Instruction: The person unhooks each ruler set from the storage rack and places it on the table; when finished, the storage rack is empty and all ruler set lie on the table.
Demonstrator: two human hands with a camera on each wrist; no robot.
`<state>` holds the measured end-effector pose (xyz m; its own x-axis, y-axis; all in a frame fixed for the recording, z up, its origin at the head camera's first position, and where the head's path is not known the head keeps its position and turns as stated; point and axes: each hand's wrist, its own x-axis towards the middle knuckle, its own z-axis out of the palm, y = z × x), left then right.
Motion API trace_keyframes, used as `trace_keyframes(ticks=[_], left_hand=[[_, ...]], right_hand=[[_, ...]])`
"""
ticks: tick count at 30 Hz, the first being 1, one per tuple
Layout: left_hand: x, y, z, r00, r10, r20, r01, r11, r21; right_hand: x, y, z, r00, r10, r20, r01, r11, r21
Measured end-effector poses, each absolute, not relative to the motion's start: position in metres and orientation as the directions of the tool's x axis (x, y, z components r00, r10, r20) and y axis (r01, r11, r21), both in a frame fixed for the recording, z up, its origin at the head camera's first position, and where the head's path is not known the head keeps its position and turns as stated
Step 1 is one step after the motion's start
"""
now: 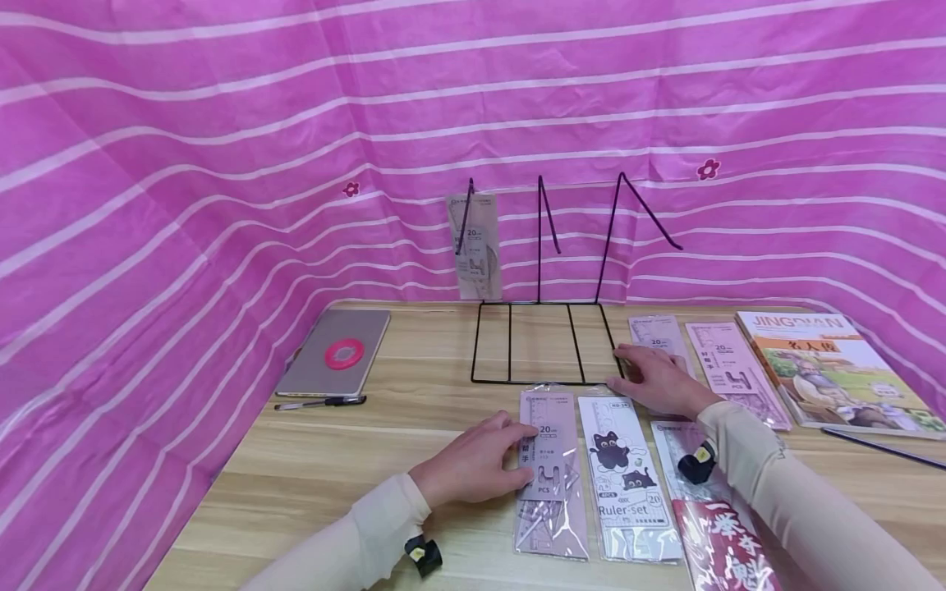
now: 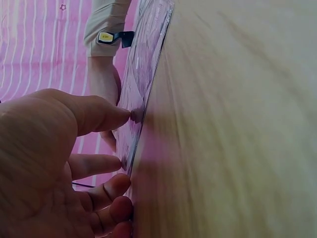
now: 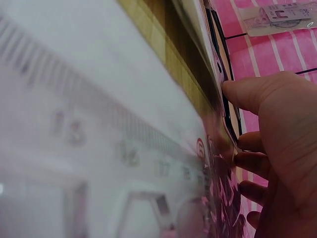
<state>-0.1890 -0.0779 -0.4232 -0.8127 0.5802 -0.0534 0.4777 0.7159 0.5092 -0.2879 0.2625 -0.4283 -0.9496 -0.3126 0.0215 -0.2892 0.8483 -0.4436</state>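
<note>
My left hand [image 1: 473, 461] touches a pink ruler-set pack [image 1: 556, 517] at its left side. In the left wrist view the thumb and index tips rest on the clear wrapper, thumb and index spread apart. The right hand [image 1: 665, 384] lies by the front right corner of a black wire rack [image 1: 510, 345], its fingers partly over a pink ruler-set pack [image 1: 654, 330] behind it. A white cat-print ruler set [image 1: 624, 460] lies between the hands. Below the right wrist is a ruler pack with a red card [image 1: 724, 546], partly covered by the sleeve.
Another ruler pack [image 1: 480, 283] hangs on the rack's left prong. At left lie a grey notebook [image 1: 369, 328] with a pink ring [image 1: 344, 354] on it and a pen [image 1: 321, 403]. Rightward are a pink ruler pack [image 1: 727, 353], a book [image 1: 850, 394] and a dark stick [image 1: 883, 450].
</note>
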Motion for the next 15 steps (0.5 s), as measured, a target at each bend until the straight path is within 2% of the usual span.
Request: trace_keyframes(ticks=[15], left_hand=[[-0.1897,-0.0843,-0.4152,-0.824,0.566,-0.034,0.469,0.713,0.521]], right_hand=[[-0.2882,0.2623,-0.4291,-0.949,-0.313,0.025,-0.293,0.856,-0.426]])
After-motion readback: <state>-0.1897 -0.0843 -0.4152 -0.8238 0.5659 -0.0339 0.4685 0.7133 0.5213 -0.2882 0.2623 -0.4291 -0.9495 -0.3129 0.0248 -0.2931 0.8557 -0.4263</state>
